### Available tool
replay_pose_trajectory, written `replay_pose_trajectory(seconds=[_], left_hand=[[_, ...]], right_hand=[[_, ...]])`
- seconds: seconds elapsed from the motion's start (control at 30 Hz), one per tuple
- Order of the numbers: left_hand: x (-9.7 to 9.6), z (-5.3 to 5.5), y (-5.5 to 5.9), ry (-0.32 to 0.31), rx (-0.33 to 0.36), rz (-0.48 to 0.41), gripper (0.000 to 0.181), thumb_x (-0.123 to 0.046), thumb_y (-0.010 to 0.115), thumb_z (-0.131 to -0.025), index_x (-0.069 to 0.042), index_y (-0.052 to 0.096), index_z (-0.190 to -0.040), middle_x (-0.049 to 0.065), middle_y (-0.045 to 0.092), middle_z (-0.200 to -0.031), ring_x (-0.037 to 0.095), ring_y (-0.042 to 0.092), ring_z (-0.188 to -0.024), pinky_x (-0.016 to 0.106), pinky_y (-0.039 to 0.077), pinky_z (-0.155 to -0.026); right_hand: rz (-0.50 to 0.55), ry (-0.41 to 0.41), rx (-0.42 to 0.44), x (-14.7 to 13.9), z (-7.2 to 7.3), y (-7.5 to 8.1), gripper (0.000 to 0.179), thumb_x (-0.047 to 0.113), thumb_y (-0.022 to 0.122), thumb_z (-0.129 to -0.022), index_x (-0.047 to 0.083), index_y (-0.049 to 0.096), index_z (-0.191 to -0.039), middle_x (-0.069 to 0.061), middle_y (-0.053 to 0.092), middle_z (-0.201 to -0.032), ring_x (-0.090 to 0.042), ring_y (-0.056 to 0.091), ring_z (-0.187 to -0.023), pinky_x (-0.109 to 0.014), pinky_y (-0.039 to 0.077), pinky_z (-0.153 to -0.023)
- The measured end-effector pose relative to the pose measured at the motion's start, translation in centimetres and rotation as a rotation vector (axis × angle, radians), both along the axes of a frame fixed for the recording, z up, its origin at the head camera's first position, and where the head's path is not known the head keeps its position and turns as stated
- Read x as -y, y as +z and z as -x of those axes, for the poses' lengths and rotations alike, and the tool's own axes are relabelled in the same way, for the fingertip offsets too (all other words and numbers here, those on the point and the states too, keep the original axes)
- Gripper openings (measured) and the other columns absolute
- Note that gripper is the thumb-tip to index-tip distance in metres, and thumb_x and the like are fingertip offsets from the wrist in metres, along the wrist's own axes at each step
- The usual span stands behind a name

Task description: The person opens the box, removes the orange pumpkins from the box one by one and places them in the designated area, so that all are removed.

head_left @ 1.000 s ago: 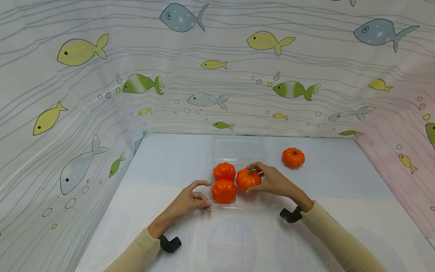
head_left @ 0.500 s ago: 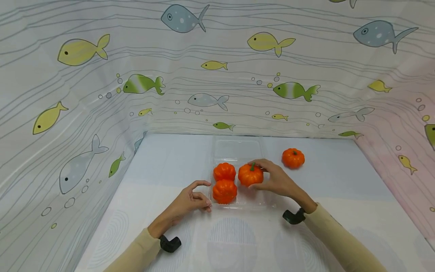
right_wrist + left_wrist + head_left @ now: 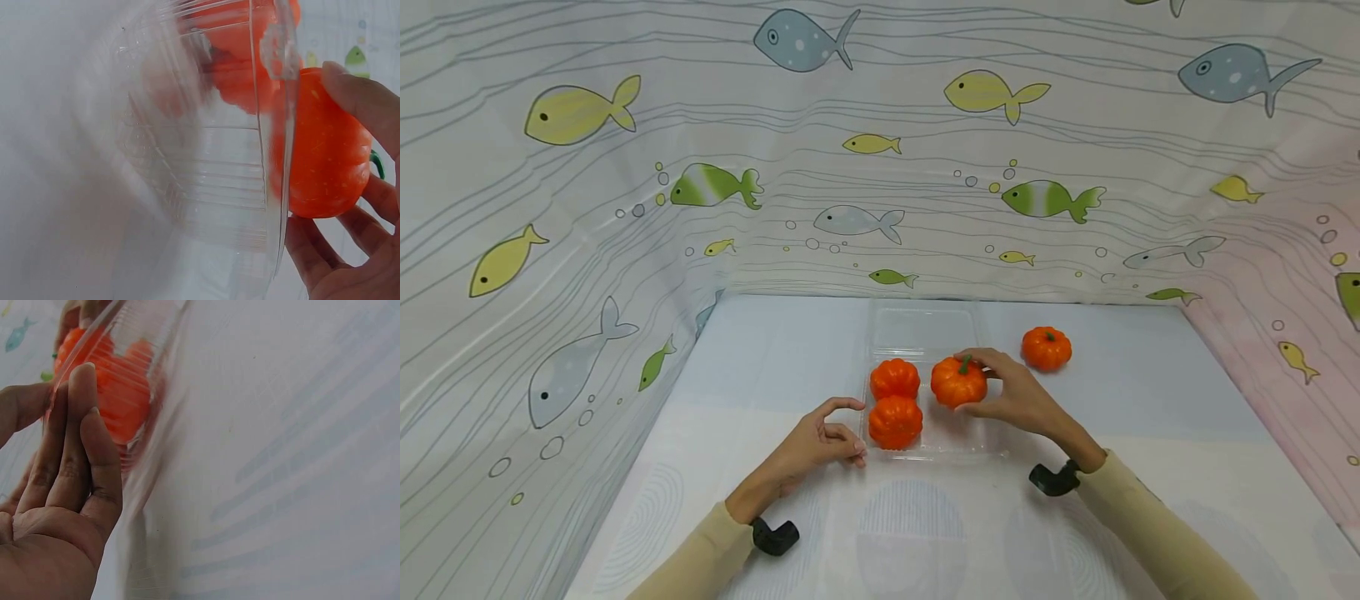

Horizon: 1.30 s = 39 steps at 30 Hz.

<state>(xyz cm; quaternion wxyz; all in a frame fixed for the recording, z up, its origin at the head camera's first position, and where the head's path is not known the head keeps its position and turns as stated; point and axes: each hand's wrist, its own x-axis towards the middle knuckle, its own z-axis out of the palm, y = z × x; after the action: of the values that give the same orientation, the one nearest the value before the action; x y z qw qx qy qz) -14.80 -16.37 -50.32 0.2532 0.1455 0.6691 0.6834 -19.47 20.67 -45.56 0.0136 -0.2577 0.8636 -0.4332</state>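
Note:
My right hand [image 3: 1017, 398] grips a small orange toy pumpkin [image 3: 958, 382] with a green stem, fingers and thumb round its sides. In the right wrist view this pumpkin [image 3: 325, 147] is level with the container's rim. Two more pumpkins, a rear one [image 3: 894, 379] and a front one [image 3: 896, 422], sit one behind the other in the left half of the clear plastic container [image 3: 957, 450]. My left hand [image 3: 817, 443] is by the container's left side. Its fingers [image 3: 74, 440] lie fairly straight against the outer wall, and its thumb is near the rim.
Another orange pumpkin [image 3: 1047, 348] stands on the table right of the container. The container's hinged lid [image 3: 923, 328] lies open at the back. A fish-print curtain [image 3: 850, 108] encloses the table [image 3: 760, 350] at the back and sides.
My right hand has moved the gripped pumpkin a little to the right and back, away from the two pumpkins on the left. My left hand has stayed in place.

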Motion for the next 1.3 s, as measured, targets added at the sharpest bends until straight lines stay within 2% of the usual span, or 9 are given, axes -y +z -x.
replay_pose_trajectory(seconds=[0.63, 0.83, 0.93, 1.1, 1.2, 1.3], left_hand=[[0.0, 0.2, -0.1, 0.001, -0.002, -0.006, 0.063, -0.008, 0.075, -0.095, -0.011, 0.042, -0.149, 0.024, 0.073, -0.098, 0.035, 0.074, -0.086, 0.044, 0.059, -0.088], [0.1, 0.1, -0.1, 0.002, 0.003, -0.008, 0.064, -0.008, 0.075, -0.095, -0.011, 0.041, -0.15, 0.026, 0.072, -0.099, 0.034, 0.074, -0.085, 0.044, 0.059, -0.088], [0.1, 0.1, -0.1, 0.0, 0.003, -0.01, 0.065, -0.008, 0.075, -0.095, -0.01, 0.041, -0.15, 0.026, 0.072, -0.099, 0.033, 0.074, -0.085, 0.044, 0.059, -0.088], [0.1, 0.0, -0.2, -0.003, -0.002, -0.017, 0.065, -0.007, 0.074, -0.095, -0.01, 0.04, -0.151, 0.027, 0.072, -0.099, 0.034, 0.074, -0.085, 0.044, 0.059, -0.088], [0.1, 0.0, -0.2, -0.003, -0.003, -0.019, 0.065, -0.007, 0.074, -0.095, -0.01, 0.04, -0.151, 0.027, 0.072, -0.099, 0.033, 0.074, -0.085, 0.044, 0.059, -0.088], [0.1, 0.0, -0.1, -0.001, -0.002, -0.019, 0.065, -0.007, 0.075, -0.095, -0.011, 0.04, -0.151, 0.027, 0.072, -0.099, 0.033, 0.074, -0.085, 0.044, 0.059, -0.088]], right_hand=[[0.015, -0.046, -0.061, -1.9, -0.3, 0.1, 0.072, 0.035, 0.092, -0.079, 0.019, 0.059, -0.14, 0.005, 0.058, -0.142, -0.016, 0.055, -0.128, -0.046, 0.052, -0.102], [-0.001, -0.084, -0.085, -2.9, -0.5, 0.2, 0.073, 0.033, 0.092, -0.079, 0.017, 0.058, -0.142, 0.002, 0.059, -0.141, -0.021, 0.056, -0.127, -0.046, 0.052, -0.101], [0.001, -0.101, -0.102, -3.1, -0.8, 0.6, 0.073, 0.025, 0.093, -0.079, 0.012, 0.058, -0.142, -0.003, 0.06, -0.139, -0.024, 0.056, -0.124, -0.045, 0.052, -0.101], [0.007, -0.136, -0.109, -4.1, -1.1, 0.5, 0.074, 0.02, 0.094, -0.078, 0.012, 0.057, -0.142, -0.004, 0.06, -0.139, -0.022, 0.057, -0.123, -0.028, 0.051, -0.101], [0.006, -0.167, -0.103, -5.0, -1.1, 0.1, 0.074, 0.029, 0.094, -0.078, 0.02, 0.058, -0.142, 0.003, 0.059, -0.14, -0.017, 0.058, -0.123, -0.016, 0.046, -0.099], [-0.003, -0.196, -0.102, -5.7, -1.3, 0.1, 0.075, 0.031, 0.093, -0.078, 0.02, 0.057, -0.143, 0.002, 0.059, -0.142, -0.02, 0.058, -0.124, -0.015, 0.046, -0.098]])
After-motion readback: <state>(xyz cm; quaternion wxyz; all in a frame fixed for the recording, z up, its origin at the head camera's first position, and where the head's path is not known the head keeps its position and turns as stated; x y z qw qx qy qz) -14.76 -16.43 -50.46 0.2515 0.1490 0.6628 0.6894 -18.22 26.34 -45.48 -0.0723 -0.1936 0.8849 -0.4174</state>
